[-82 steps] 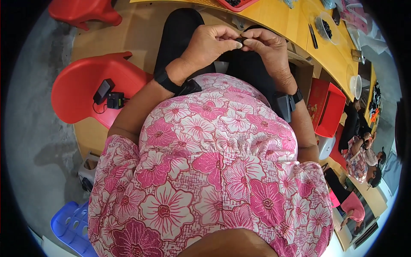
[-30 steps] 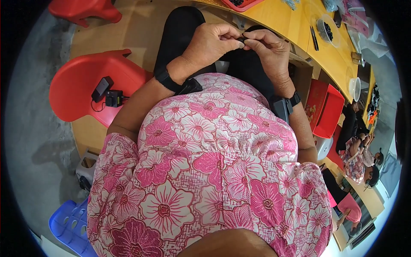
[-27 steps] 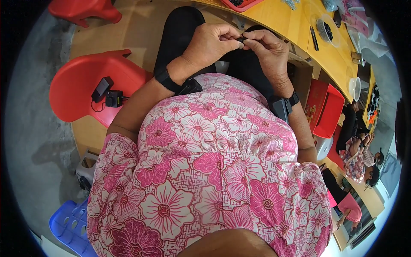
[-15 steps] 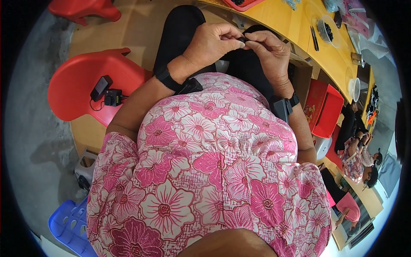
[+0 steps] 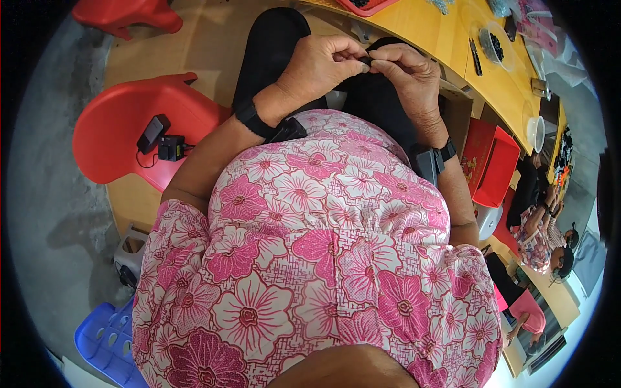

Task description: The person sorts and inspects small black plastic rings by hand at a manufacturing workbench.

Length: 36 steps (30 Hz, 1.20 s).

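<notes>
A small black piece [image 5: 367, 61], too small to make out its kind, is pinched between my two hands above my dark-trousered knees. My left hand [image 5: 321, 63] grips it from the left between thumb and fingertips. From the right, my right hand [image 5: 412, 76] pinches it the same way, the fingertips of both hands nearly touching. The fingers cover most of the piece. Dark bands with black boxes sit on both wrists.
Right of my hands is a yellow table [image 5: 446, 32] with a red tray [image 5: 365, 5], a clear bowl [image 5: 497, 48] of black pieces and a slim black tool [image 5: 475, 57]. A red chair [image 5: 110, 126] bearing black devices stands left. Other people sit far right.
My right hand and wrist have shifted very slightly to the right and turned a little. The left hand stays in place. At far right, a person's arms have moved.
</notes>
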Each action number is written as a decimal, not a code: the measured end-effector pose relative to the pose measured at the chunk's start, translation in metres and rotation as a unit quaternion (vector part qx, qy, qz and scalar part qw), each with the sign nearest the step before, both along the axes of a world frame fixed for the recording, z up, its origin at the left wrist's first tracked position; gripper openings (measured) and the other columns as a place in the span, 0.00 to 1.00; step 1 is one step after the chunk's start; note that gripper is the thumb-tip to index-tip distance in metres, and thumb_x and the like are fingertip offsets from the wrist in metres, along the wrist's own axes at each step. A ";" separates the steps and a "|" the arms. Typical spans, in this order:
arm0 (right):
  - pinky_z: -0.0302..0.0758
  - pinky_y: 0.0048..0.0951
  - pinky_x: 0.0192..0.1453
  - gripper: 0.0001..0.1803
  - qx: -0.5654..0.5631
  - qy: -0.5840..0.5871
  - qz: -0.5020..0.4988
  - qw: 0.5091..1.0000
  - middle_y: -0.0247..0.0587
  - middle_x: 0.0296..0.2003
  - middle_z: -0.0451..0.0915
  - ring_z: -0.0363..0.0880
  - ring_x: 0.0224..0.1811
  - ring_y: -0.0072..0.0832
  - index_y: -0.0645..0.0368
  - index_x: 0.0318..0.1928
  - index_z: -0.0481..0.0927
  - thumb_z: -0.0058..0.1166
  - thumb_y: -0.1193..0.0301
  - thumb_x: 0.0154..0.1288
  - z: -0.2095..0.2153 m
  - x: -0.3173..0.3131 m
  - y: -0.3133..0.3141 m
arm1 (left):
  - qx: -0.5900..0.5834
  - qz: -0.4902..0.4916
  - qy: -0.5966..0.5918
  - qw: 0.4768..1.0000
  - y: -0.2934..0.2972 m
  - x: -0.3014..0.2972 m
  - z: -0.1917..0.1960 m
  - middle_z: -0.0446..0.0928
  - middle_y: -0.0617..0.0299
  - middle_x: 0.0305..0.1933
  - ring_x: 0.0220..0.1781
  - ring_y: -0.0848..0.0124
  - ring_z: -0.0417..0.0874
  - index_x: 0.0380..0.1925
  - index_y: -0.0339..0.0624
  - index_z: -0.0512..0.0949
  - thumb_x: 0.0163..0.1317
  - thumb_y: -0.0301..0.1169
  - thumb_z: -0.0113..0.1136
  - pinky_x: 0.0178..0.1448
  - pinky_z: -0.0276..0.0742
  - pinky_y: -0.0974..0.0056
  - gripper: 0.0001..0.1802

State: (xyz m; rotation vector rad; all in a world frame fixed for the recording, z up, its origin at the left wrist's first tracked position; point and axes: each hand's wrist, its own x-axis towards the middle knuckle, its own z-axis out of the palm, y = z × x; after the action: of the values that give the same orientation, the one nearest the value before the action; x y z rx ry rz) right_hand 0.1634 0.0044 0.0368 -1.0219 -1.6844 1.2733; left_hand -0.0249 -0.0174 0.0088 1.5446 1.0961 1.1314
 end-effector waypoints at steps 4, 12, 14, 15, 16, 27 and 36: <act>0.78 0.19 0.42 0.07 0.003 -0.018 0.001 1.000 0.35 0.33 0.81 0.79 0.35 0.20 0.63 0.35 0.83 0.60 0.83 0.54 0.004 -0.001 0.000 | -0.002 -0.004 -0.017 1.000 0.001 0.000 -0.006 0.80 0.65 0.28 0.29 0.82 0.79 0.39 0.34 0.80 0.57 0.26 0.62 0.32 0.76 0.76 0.10; 0.77 0.19 0.42 0.07 0.070 -0.031 0.013 0.997 0.34 0.32 0.81 0.79 0.35 0.20 0.62 0.32 0.84 0.61 0.84 0.52 0.003 0.000 0.000 | -0.025 -0.027 -0.028 0.999 -0.001 -0.001 -0.001 0.81 0.65 0.29 0.29 0.82 0.79 0.40 0.34 0.80 0.57 0.27 0.63 0.33 0.76 0.76 0.11; 0.77 0.19 0.42 0.06 0.097 -0.037 0.018 0.994 0.34 0.32 0.81 0.79 0.35 0.20 0.62 0.32 0.84 0.61 0.84 0.52 0.004 0.000 0.001 | -0.025 -0.025 -0.038 0.999 -0.001 -0.002 -0.001 0.81 0.65 0.29 0.29 0.82 0.79 0.40 0.35 0.80 0.57 0.27 0.63 0.33 0.76 0.76 0.11; 0.77 0.20 0.43 0.06 0.072 -0.032 0.016 0.997 0.35 0.32 0.81 0.79 0.35 0.20 0.62 0.32 0.84 0.61 0.84 0.52 0.004 0.000 0.001 | -0.020 -0.018 -0.028 0.999 -0.001 -0.002 -0.001 0.81 0.65 0.29 0.29 0.82 0.79 0.40 0.35 0.81 0.57 0.26 0.63 0.34 0.76 0.76 0.11; 0.77 0.20 0.43 0.06 0.046 -0.025 0.014 0.999 0.35 0.32 0.81 0.79 0.35 0.21 0.63 0.32 0.84 0.61 0.84 0.51 0.004 0.000 0.001 | -0.014 -0.012 -0.017 1.000 -0.001 -0.002 0.000 0.81 0.65 0.29 0.30 0.82 0.79 0.39 0.35 0.81 0.57 0.26 0.63 0.34 0.76 0.76 0.10; 0.78 0.26 0.47 0.07 -0.266 0.158 0.028 0.950 0.39 0.33 0.81 0.81 0.36 0.26 0.64 0.38 0.81 0.59 0.80 0.57 -0.001 0.008 0.004 | 0.055 0.022 0.024 0.998 -0.005 -0.003 0.010 0.79 0.65 0.26 0.28 0.81 0.78 0.37 0.40 0.82 0.53 0.25 0.65 0.32 0.75 0.75 0.09; 0.79 0.30 0.48 0.08 -0.333 0.238 0.078 0.909 0.37 0.33 0.79 0.81 0.35 0.27 0.62 0.42 0.77 0.57 0.75 0.61 -0.007 0.006 0.004 | 0.093 0.027 0.008 0.995 -0.003 -0.003 0.010 0.79 0.65 0.27 0.28 0.78 0.79 0.34 0.42 0.83 0.50 0.24 0.66 0.33 0.75 0.74 0.09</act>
State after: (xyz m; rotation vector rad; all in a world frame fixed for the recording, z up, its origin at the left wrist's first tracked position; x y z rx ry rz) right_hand 0.1699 0.0083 0.0302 -0.8441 -0.9757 2.0878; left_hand -0.0277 -0.0200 0.0191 1.6793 1.0725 1.2905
